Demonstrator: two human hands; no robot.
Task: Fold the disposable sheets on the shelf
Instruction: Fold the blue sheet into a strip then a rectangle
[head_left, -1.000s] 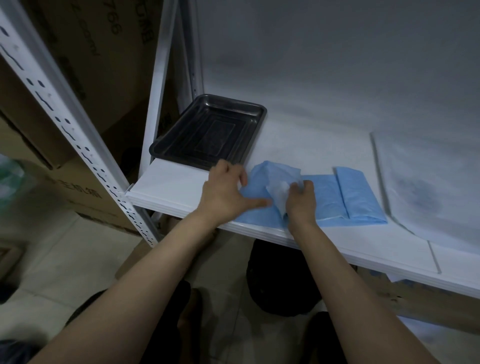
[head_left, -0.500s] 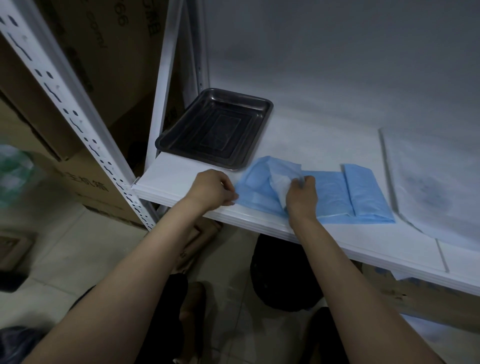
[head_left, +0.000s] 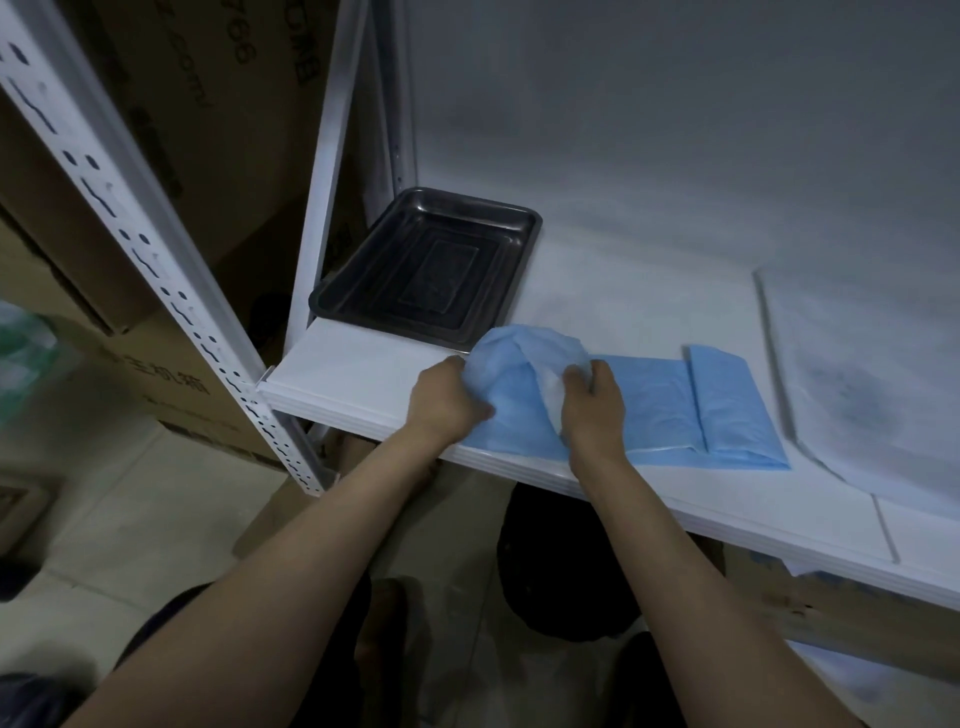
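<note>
Writing shows only on the cardboard boxes (head_left: 171, 130) behind the left upright of the rack: upside-down digits that look like "766" near the top, and a few printed characters lower down, too blurred to read. The blue sheet and the tray carry no lettering that can be made out.

The blue sheet (head_left: 654, 405) lies along the front edge of the white shelf (head_left: 353, 374), its right part already folded flat into a narrow band with a thicker flap at the far right. Its left end is raised off the shelf in a loose hump, just in front of the black tray (head_left: 431, 270) and touching or nearly touching the tray's near corner.

Both forearms reach up from below. The left hand (head_left: 447, 402) is knuckles-up at the hump's left side, fingers curled into the fabric — it grips the sheet there. The right hand (head_left: 592, 405) sits just beside it, fingers bent over and pinching the lifted fold at its paler underside.

A large white sheet (head_left: 857, 374) lies spread on the shelf to the right, well apart from the hands.
</note>
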